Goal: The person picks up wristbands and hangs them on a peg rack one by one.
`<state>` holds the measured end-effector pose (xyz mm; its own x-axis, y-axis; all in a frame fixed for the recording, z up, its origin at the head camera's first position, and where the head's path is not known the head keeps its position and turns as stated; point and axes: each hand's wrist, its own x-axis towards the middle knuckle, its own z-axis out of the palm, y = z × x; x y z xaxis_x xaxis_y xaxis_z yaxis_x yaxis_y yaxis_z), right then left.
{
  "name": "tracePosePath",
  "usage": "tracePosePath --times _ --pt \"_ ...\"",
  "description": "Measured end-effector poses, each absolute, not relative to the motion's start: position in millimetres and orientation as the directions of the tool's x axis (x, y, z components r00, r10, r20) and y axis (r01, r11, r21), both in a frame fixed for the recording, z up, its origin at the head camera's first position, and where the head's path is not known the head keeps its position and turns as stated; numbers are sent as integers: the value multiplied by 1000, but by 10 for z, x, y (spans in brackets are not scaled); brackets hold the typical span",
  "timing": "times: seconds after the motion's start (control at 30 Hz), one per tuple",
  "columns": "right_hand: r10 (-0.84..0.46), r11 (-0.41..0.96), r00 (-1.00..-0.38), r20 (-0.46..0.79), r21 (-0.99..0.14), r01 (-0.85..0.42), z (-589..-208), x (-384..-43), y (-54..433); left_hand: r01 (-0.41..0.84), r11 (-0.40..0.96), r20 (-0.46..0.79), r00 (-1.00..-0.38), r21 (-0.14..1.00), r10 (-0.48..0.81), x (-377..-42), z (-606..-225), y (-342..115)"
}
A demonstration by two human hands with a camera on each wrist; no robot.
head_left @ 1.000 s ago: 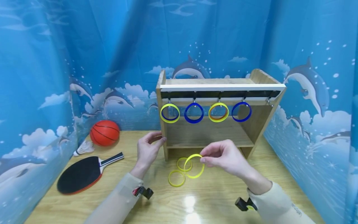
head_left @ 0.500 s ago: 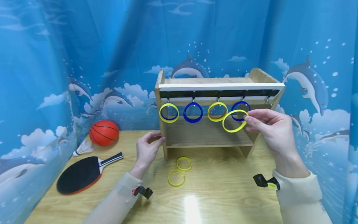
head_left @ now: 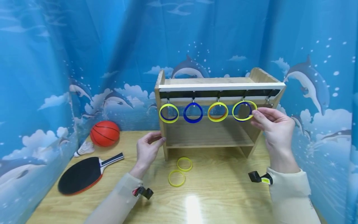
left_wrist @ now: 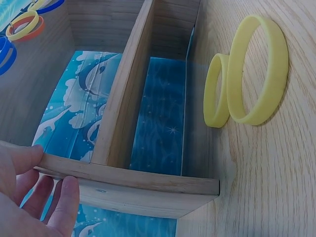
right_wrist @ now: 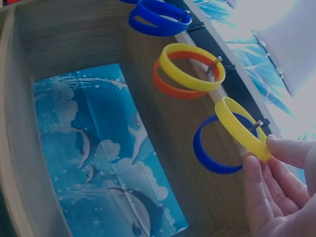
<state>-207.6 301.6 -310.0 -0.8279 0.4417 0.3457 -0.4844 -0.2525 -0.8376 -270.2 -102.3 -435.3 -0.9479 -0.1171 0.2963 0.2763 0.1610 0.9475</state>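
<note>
My right hand (head_left: 277, 133) pinches a yellow silicone wristband (right_wrist: 233, 127) between thumb and fingers. The band is up at the fourth hook, in front of a blue wristband (right_wrist: 200, 150) that hangs there. In the right wrist view the hook tip appears within the yellow loop; whether the band bears on it I cannot tell. My left hand (head_left: 148, 151) grips the left side panel (left_wrist: 133, 175) of the wooden shelf (head_left: 207, 130), thumb on one face and fingers on the other. Two more yellow wristbands (left_wrist: 281, 69) lie on the table before the shelf.
Along the shelf's front rail (head_left: 221, 87), wristbands hang from the other hooks: yellow with blue, blue (head_left: 193, 120), and yellow with orange. Another hook (head_left: 267, 100) is at far right. Leftward lie a table tennis paddle (head_left: 79, 175), a shuttlecock (head_left: 85, 148) and a small basketball (head_left: 104, 133).
My right hand has lifted the yellow wristband from the table, up and right to the fourth hook, where it now overlaps the blue band. My left hand stays on the shelf panel.
</note>
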Motion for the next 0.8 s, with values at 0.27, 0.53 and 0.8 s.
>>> tracePosePath --times 0.27,0.53,0.8 --pt "415 -182 -838 355 -870 -458 -3218 -2066 3017 280 154 299 -946 948 -123 -2704 -4364 -1011" --pt "400 -184 -838 370 -864 -469 -3249 -2072 2998 275 151 294 -948 950 -123 -2706 -4368 -1006" --pt "370 -191 -848 380 -862 -470 -3257 -2036 3026 270 147 288 -950 951 -121 -2702 -4359 -1008"
